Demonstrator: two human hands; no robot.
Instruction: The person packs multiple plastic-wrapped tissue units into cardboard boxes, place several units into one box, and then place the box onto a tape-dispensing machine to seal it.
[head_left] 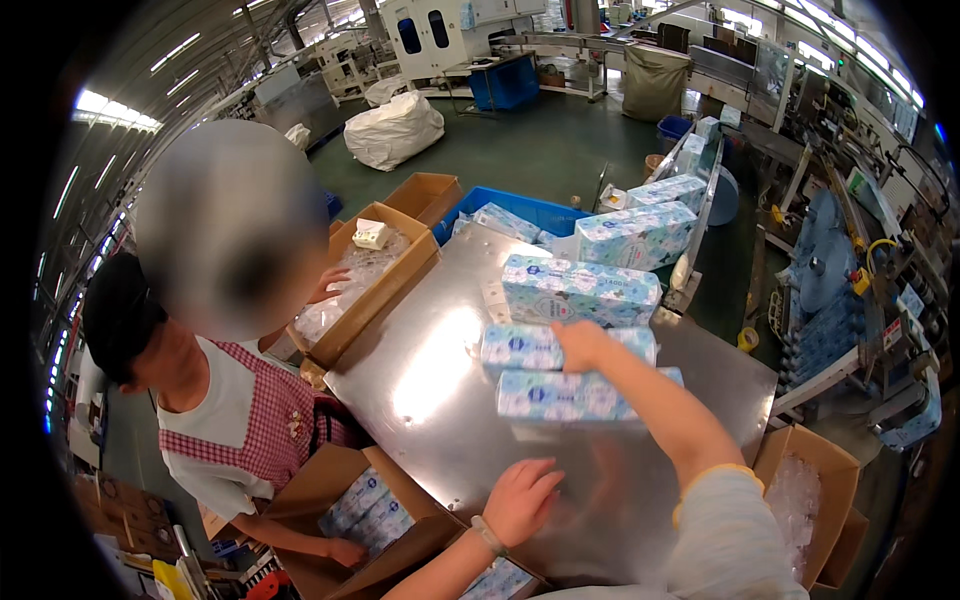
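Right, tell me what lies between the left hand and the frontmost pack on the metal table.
Nothing but bare, shiny metal tabletop lies between the left hand and the frontmost pack; the head view shows it.

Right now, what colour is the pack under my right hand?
The pack is light blue and white, best seen in the head view.

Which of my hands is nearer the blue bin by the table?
Right. Your right hand touches a pack short of the blue bin; your left hand is farther back, over the table.
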